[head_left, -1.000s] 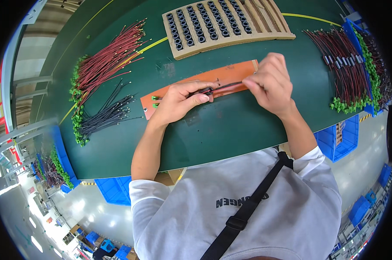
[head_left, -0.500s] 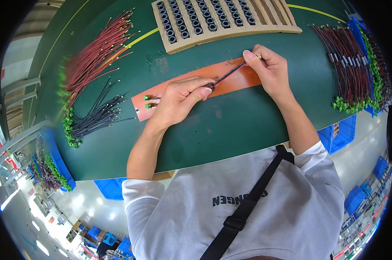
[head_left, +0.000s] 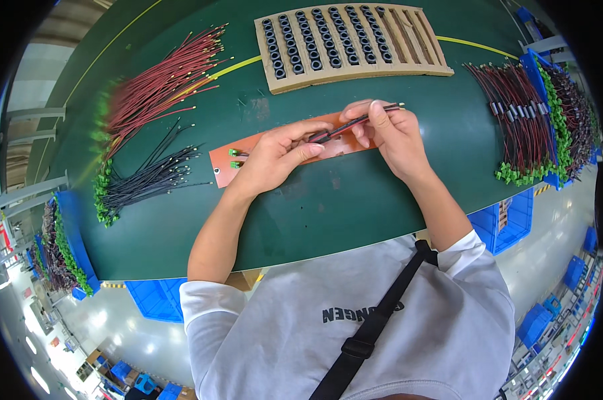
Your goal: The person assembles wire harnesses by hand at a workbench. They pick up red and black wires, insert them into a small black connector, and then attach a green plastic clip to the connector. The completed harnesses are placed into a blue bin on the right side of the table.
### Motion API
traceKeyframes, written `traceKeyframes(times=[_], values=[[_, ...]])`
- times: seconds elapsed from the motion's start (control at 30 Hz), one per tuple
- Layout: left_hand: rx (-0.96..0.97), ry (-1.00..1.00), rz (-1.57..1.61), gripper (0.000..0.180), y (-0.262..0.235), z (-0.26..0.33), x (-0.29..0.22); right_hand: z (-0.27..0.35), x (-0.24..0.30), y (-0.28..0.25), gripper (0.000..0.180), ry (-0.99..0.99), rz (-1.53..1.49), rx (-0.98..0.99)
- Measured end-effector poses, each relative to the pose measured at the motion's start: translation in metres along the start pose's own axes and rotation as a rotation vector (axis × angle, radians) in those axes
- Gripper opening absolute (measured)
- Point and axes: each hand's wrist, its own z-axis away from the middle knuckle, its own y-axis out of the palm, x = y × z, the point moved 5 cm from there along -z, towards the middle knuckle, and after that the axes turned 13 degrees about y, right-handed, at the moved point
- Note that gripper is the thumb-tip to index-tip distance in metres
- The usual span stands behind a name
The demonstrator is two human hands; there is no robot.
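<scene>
Over an orange strip [head_left: 223, 175] on the green table, both my hands hold a cable of dark and red wires [head_left: 348, 125]. My left hand [head_left: 271, 159] is closed around a small black piece [head_left: 319, 137], looking like a ring core, with wires at it; the fingers partly hide it. Thumb and fingers of my right hand [head_left: 398, 137] pinch the wires farther along, and their tinned ends stick out past the thumb. Two green connectors [head_left: 235, 159] on short leads lie on the strip's left end, the leads running under my left hand.
Behind my hands stands a cardboard tray [head_left: 295, 85] with rows of black rings. Red wires [head_left: 165, 80] and black wires [head_left: 151, 175] with green connectors lie at left. Finished-looking cables [head_left: 515, 123] lie at right beside a blue bin [head_left: 540, 87]. More blue bins [head_left: 151, 300] sit below the table edge.
My right hand has come left, nearer my left hand, and its grip on the wires has shifted; more of their ends now show past it. The whole view has also shifted slightly.
</scene>
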Motion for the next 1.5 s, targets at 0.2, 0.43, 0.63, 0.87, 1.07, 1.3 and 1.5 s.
traceKeyframes(times=[0.2,0.43,0.63,0.87,1.07,1.3,1.5], values=[[-0.03,-0.046,0.009,0.033,0.001,0.006,-0.003,-0.001,-0.011,0.002,0.047,0.088,-0.326,0.002],[0.063,0.046,-0.055,0.033,-0.001,0.008,-0.003,0.0,-0.011,-0.001,0.038,0.147,-0.344,0.062],[-0.027,-0.024,0.087,0.036,-0.001,0.008,0.007,-0.002,-0.004,-0.008,0.033,0.083,-0.3,-0.055],[-0.012,0.001,0.096,0.032,0.002,0.005,0.001,-0.001,-0.002,-0.009,0.037,0.064,-0.301,-0.01],[-0.009,-0.031,-0.001,0.03,0.004,0.003,-0.003,0.0,0.0,-0.011,0.036,0.029,-0.162,-0.031],[0.056,-0.078,-0.025,0.031,0.005,0.001,-0.001,0.007,0.0,0.001,0.034,0.042,-0.365,0.103],[0.033,-0.106,-0.15,0.032,0.008,0.0,-0.008,0.012,0.003,0.001,0.033,-0.069,-0.172,0.016]])
